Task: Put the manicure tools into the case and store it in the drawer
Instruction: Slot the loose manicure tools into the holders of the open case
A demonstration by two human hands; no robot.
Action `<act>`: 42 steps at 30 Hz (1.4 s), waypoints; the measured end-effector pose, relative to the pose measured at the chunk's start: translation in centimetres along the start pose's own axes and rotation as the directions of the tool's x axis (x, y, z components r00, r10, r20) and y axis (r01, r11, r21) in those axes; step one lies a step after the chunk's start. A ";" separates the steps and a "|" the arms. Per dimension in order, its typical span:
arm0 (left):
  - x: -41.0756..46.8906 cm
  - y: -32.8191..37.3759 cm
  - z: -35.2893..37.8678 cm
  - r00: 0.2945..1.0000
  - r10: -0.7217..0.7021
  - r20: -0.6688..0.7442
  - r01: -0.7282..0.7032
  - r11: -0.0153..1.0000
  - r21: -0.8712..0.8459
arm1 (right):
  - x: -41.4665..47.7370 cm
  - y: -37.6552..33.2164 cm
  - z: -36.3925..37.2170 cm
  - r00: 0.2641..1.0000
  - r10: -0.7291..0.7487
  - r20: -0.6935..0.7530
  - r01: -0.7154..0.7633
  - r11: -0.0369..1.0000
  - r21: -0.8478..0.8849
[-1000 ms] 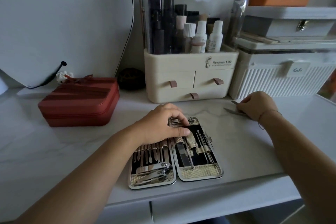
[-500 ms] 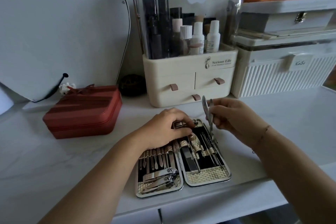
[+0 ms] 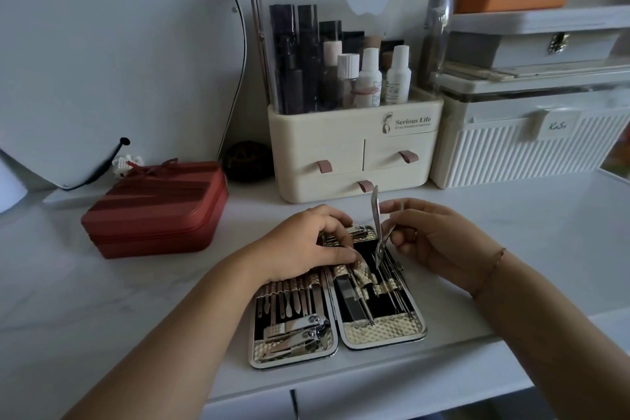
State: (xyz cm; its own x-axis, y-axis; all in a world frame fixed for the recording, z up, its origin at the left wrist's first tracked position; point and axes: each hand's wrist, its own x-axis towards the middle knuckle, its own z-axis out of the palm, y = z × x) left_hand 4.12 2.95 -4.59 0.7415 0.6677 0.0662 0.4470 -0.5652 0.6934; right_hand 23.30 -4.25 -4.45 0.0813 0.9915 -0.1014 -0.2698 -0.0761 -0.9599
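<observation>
A white marbled counter [image 3: 511,249] runs across the view, with a drawer front [image 3: 392,395] under its near edge. Nearest, the manicure case [image 3: 381,331] lies open and flat, with tools strapped in both halves. The left hand [image 3: 306,245] covers the case's far end, fingers curled down and thumb against a gold strap. Whether it grips anything cannot be told. The right hand [image 3: 433,239] pinches a steel nipper [image 3: 376,211], held upright with its tip down over the right half. To the left a red zip case [image 3: 156,211] sits well apart. Behind the hands stands a cream organiser [image 3: 351,150] with small drawers and bottles under a clear lid. Just beside it is a ribbed white box [image 3: 528,150], and a mirror [image 3: 112,44] leans at far left.
</observation>
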 end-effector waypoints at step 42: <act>-0.1 0.5 0.5 0.974 0.046 -0.220 -0.073 0.990 -0.119 | 0.2 1.0 0.2 0.917 -0.399 -0.011 0.245 0.585 -0.773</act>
State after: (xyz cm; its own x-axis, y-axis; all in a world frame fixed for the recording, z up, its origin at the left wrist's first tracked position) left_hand 4.52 2.36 -4.62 0.6329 0.7313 0.2540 0.3284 -0.5507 0.7674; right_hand 22.87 -4.12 -5.43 0.1931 0.9382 0.2873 0.6039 0.1172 -0.7884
